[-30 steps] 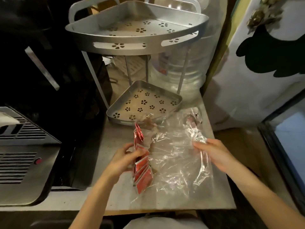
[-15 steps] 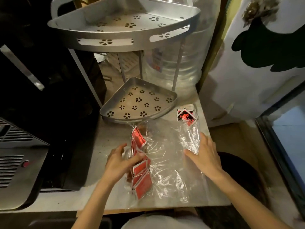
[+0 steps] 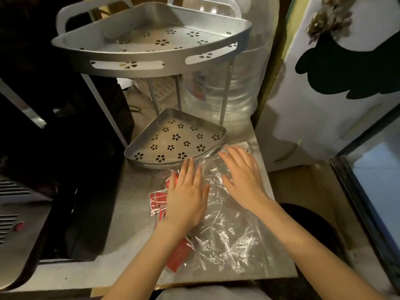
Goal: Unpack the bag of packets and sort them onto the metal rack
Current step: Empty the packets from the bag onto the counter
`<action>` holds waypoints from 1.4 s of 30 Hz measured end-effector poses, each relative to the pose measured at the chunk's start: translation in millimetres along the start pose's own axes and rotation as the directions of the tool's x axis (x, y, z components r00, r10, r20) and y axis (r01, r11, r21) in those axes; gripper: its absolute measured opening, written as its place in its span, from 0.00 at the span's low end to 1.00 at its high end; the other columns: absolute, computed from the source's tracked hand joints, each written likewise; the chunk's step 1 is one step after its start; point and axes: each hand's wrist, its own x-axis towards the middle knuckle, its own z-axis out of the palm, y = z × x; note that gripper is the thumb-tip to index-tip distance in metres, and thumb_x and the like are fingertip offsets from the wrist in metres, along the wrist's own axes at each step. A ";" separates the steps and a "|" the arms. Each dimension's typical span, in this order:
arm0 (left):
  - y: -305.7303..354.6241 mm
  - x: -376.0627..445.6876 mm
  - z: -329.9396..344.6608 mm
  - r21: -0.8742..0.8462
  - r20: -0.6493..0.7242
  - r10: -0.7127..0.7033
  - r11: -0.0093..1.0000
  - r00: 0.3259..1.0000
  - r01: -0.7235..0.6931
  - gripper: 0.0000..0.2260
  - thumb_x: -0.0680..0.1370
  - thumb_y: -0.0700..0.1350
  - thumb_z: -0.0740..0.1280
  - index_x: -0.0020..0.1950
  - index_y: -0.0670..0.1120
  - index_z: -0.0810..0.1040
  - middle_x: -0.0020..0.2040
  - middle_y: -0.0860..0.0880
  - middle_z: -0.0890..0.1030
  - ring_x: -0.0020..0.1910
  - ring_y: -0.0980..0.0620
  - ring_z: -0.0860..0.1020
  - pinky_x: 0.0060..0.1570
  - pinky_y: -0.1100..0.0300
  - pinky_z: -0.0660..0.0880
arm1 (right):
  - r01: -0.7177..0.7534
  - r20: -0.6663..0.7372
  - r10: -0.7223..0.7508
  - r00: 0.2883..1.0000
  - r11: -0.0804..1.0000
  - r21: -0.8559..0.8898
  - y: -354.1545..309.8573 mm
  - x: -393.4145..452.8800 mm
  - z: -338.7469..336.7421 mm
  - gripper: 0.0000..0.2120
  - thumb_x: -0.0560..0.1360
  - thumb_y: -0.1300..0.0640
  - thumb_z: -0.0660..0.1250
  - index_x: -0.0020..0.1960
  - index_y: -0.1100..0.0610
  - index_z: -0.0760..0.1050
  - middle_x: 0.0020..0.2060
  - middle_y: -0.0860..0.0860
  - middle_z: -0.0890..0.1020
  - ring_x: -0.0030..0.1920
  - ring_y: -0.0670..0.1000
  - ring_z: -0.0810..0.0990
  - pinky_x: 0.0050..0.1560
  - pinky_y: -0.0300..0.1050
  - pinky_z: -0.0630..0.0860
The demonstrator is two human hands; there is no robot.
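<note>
A clear crinkled plastic bag lies flat on the grey counter. Red packets lie inside its left side, partly under my left hand, and more red shows lower down. That hand rests palm down with fingers apart on the bag and packets. My right hand lies flat and spread on the bag's far right part, hiding whatever is beneath it. The two-tier metal rack stands just behind: its lower tray and upper tray, both with flower-shaped holes, hold nothing.
A large clear water jug stands behind the rack on the right. A black appliance and a grey vented machine fill the left. A white panel and a glass-fronted cabinet bound the right side.
My left hand has let the standing strip of red packets drop and now presses flat on it. My right hand has moved forward over the packets at the bag's far end.
</note>
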 end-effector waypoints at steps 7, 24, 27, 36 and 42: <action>-12.5 4.2 28.3 -0.014 0.097 -0.030 0.999 0.995 0.031 0.31 0.75 0.58 0.33 0.75 0.44 0.41 0.77 0.47 0.42 0.73 0.54 0.36 0.71 0.53 0.34 | 0.113 0.236 -0.071 0.969 0.979 -0.168 3.8 11.5 17.9 0.34 0.75 0.63 0.60 0.76 0.54 0.48 0.77 0.51 0.49 0.76 0.50 0.43 0.71 0.49 0.33; -12.9 1.8 37.8 -0.035 0.139 -0.027 0.999 0.990 0.032 0.37 0.67 0.62 0.24 0.73 0.46 0.37 0.76 0.48 0.40 0.70 0.54 0.32 0.70 0.54 0.32 | 0.089 0.336 -0.102 0.936 0.995 0.054 -7.3 33.2 41.3 0.21 0.77 0.53 0.58 0.69 0.57 0.66 0.66 0.53 0.71 0.68 0.54 0.66 0.71 0.51 0.57; -12.2 2.0 37.4 -0.061 0.136 -0.035 0.997 0.990 0.044 0.32 0.68 0.62 0.26 0.69 0.48 0.33 0.73 0.51 0.36 0.70 0.55 0.32 0.70 0.55 0.31 | 0.068 0.303 -0.093 0.948 0.993 0.092 -8.3 34.7 41.6 0.22 0.75 0.55 0.62 0.69 0.57 0.67 0.62 0.54 0.73 0.65 0.54 0.67 0.68 0.50 0.62; -15.8 1.6 40.9 -0.137 0.120 -0.011 0.990 0.993 0.028 0.34 0.67 0.64 0.24 0.70 0.51 0.32 0.71 0.54 0.34 0.71 0.57 0.33 0.71 0.55 0.33 | -0.204 0.316 0.088 0.945 0.912 0.355 -5.8 41.7 26.4 0.11 0.73 0.54 0.67 0.54 0.55 0.79 0.46 0.49 0.79 0.50 0.50 0.76 0.53 0.45 0.73; -14.9 0.9 40.3 -0.153 0.131 0.011 0.988 0.991 0.009 0.35 0.66 0.65 0.21 0.69 0.52 0.32 0.72 0.55 0.35 0.72 0.58 0.34 0.72 0.55 0.33 | -0.206 0.290 0.098 0.952 0.906 0.368 -5.0 42.7 21.3 0.08 0.73 0.55 0.68 0.49 0.56 0.82 0.45 0.49 0.82 0.45 0.46 0.78 0.48 0.40 0.73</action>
